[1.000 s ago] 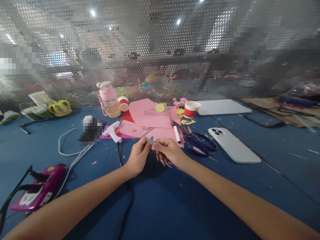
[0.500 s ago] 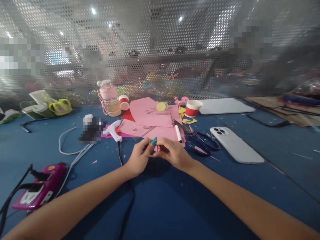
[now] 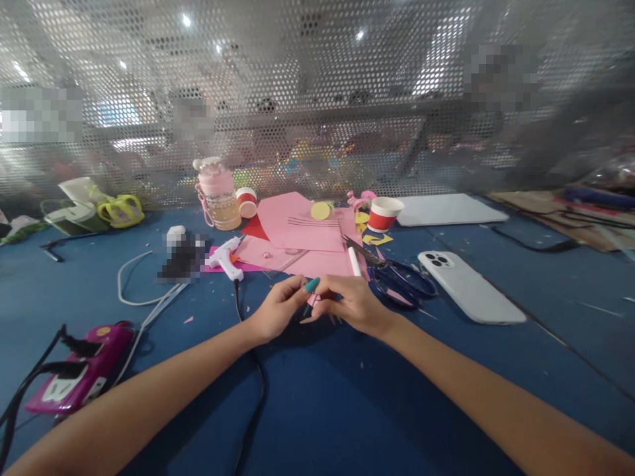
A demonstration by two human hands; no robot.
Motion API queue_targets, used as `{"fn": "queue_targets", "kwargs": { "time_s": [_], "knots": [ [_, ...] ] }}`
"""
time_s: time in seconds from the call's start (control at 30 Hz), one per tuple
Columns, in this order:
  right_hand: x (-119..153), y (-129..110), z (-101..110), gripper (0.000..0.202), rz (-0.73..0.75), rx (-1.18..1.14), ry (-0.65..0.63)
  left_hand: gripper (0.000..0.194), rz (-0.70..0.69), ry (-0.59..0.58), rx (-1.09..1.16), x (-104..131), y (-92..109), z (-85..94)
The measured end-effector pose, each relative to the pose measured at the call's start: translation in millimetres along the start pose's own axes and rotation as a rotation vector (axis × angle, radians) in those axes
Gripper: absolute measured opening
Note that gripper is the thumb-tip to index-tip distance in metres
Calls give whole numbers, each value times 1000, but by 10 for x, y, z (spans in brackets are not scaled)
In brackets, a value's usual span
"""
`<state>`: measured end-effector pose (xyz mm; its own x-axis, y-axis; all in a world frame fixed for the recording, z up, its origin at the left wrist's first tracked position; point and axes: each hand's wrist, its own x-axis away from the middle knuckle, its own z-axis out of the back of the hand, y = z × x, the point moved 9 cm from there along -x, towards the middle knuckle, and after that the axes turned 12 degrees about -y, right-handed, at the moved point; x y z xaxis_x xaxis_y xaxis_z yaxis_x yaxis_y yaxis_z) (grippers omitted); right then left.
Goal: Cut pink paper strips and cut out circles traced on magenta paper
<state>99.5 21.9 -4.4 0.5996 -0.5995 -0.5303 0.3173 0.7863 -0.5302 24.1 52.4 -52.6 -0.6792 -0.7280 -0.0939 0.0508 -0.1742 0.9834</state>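
Close together above the blue table, my left hand (image 3: pixel 280 309) and my right hand (image 3: pixel 351 304) pinch a small piece of pink paper (image 3: pixel 313 299) between them. Most of that piece is hidden by the fingers. A teal nail shows on my left thumb. Just beyond the hands lie pink paper sheets (image 3: pixel 317 235), the front one with dark lines drawn on it. A white marker (image 3: pixel 354 262) rests on the sheets, beside blue-handled scissors (image 3: pixel 404 281). Left of the hands stands a white glue gun (image 3: pixel 229 259) with a black cord.
At the back are a pink-lidded bottle (image 3: pixel 217 195), a red and white paper cup (image 3: pixel 385 215) and a white flat panel (image 3: pixel 449 210). A white phone (image 3: pixel 471 287) lies right. A magenta power strip (image 3: pixel 82 370) with cords sits left, near my forearm. Perforated metal (image 3: pixel 317 79) stands behind.
My fingers have shifted slightly around the small pink paper, and my right hand has moved a little to the right. Things on the table stay where they were.
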Motion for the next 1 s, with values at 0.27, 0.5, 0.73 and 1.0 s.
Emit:
{"fn": "queue_targets", "kwargs": {
  "time_s": [0.27,0.5,0.73,1.0],
  "knots": [
    [9,-116,-85,38,75,326,-32,44,51,9,40,7,-45,8],
    [61,-332,-85,34,222,708,87,40,-15,96,38,40,55,-6],
    [66,-407,-72,26,244,808,153,39,-59,112,94,52,59,-63],
    [106,-421,-14,18,248,724,235,40,-42,111,92,61,85,-92]
  ]
}}
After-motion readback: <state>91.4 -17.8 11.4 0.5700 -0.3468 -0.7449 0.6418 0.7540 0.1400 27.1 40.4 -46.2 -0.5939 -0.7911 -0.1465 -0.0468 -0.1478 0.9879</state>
